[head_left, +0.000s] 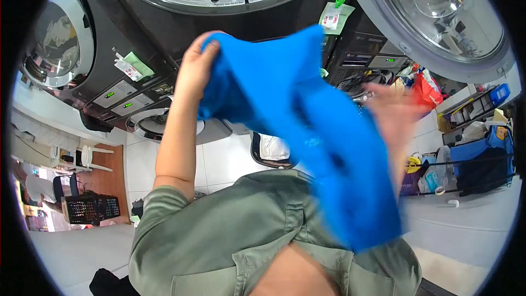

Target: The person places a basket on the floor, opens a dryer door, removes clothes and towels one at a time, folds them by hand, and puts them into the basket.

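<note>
A bright blue garment (307, 109) hangs in front of my chest, its lower right part smeared by motion. Its kind is hard to make out; a small pale mark shows near the middle. My left hand (200, 66) is closed on its upper left edge, thumb on top. On the garment's right side is my right hand (394, 109), blurred, with its fingers looking spread apart. Whether that hand touches the cloth I cannot tell. Above the garment is an open dark front-loading machine (246, 22) with laundry in its drum.
The machine's round glass door (400, 22) swings out at upper right. Another front loader (60, 38) with laundry stands left. Below are a dark-rimmed container with white cloth (274, 148) and a red bag (427, 90). A black crate (90, 208) sits at left, a loaded rack (471, 159) at right.
</note>
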The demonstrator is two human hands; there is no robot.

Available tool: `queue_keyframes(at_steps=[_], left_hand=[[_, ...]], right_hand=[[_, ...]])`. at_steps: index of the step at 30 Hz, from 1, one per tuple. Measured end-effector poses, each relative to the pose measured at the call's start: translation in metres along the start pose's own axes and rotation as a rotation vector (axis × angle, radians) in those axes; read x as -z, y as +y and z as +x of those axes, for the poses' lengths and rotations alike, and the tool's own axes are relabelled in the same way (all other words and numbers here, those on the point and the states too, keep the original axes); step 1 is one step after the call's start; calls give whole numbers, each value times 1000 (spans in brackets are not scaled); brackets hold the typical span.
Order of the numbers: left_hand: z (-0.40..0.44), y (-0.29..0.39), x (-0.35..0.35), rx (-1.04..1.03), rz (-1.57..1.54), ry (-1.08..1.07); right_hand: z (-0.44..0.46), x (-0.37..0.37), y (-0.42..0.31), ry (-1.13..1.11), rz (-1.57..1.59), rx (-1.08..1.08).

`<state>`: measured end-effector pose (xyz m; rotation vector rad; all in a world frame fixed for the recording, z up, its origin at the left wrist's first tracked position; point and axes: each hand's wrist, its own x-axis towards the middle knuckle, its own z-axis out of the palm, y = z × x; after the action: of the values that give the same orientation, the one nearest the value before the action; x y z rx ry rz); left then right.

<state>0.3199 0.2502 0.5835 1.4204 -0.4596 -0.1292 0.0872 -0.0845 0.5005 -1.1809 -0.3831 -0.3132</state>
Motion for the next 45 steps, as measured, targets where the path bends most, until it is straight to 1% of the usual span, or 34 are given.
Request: queue_keyframes(at_steps=[2, 3, 4, 6, 7, 9, 10, 11, 12, 14, 17, 18, 19, 21, 22, 24, 26, 27, 28, 30, 31, 32, 33, 34, 35, 36, 37, 38, 39, 40, 41, 42, 43, 45], left_hand=[[8, -4, 21, -67, -56, 64], [9, -8, 28, -132, -87, 154], [8, -9, 36, -76, -86, 225], [6, -16, 48, -78, -19, 293], [12, -26, 59, -88, -68, 266], [15, -35, 69, -140, -131, 231], [14, -33, 77, -121, -109, 150], [14, -30, 84, -160, 45, 137], [14, -28, 91, -196, 200, 125], [9, -18, 105, -98, 611, 49], [-3, -26, 115, -28, 814, -81], [-5, -33, 120, -28, 812, -83], [-7, -41, 125, -85, 784, 15], [-11, -48, 130, -203, 731, 155], [-14, -46, 129, -220, 739, 190], [-14, -42, 126, -444, 798, 223], [-16, -33, 113, -518, 913, 270], [-18, -31, 108, -587, 1030, 322], [-18, -38, 111, -573, 1035, 324], [-13, -65, 126, -103, 671, 364], [-13, -75, 136, -20, 569, 279], [-17, -75, 153, 125, 512, 124], [-30, -48, 154, 213, 590, -165], [-40, -7, 152, 301, 657, -454], [-35, 30, 150, 192, 609, -729], [-29, 51, 151, 88, 548, -1001], [-22, 54, 159, 15, 204, -964], [-19, 35, 167, 5, -183, -601], [-14, 16, 160, -4, -316, -221], [-5, -17, 149, 71, -313, 86], [-12, -62, 129, 227, -274, 236], [-36, -122, 106, 402, -289, 254], [-71, -170, 86, 549, -355, 194], [-146, -203, 53, 784, -578, 68]], right_hand=[[-25, -18, 84, -36, -571, -697], [-47, -43, 112, -207, -555, -738], [-69, -68, 140, -380, -535, -768], [-88, -75, 167, -262, -452, -357], [-85, -71, 166, -251, -461, -347], [-89, -71, 161, 135, -218, -715], [-63, -77, 124, 311, -250, -659], [-49, -63, 107, 415, -475, -614], [-43, -32, 109, 529, -515, -417], [-23, -5, 74, 703, -594, -269], [-14, 24, 58, 632, -548, -104], [-11, 23, 55, 598, -526, -78], [-10, 20, 52, 601, -528, -80], [-12, 6, 46, 324, -411, -411], [-12, -4, 45, 260, -369, -571], [-24, -11, 56, -80, -728, -763], [-27, -16, 53, -148, -714, -839], [-22, -14, 47, -141, -847, -624], [-4, -24, 24, -114, -1151, -674], [3, -15, 22, 64, -1318, -440], [0, -11, 18, 54, -1311, -438], [-5, -5, 11, -93, -1460, -404], [-6, -1, 2, -242, -1607, -363], [-1, -6, -26, -435, -1406, -480], [17, -21, -61, -557, -1207, -649], [28, -21, -79, -584, -911, -590], [43, 3, -78, -652, -611, -401], [51, 22, -68, -692, -304, -212], [57, 37, -50, -528, -205, -178], [50, 47, -15, -145, -223, -299], [41, 51, 27, 208, -278, -467], [18, 48, 74, 442, -258, -599], [-13, 33, 108, 526, -106, -689], [-63, -1, 143, 508, 318, -767]])
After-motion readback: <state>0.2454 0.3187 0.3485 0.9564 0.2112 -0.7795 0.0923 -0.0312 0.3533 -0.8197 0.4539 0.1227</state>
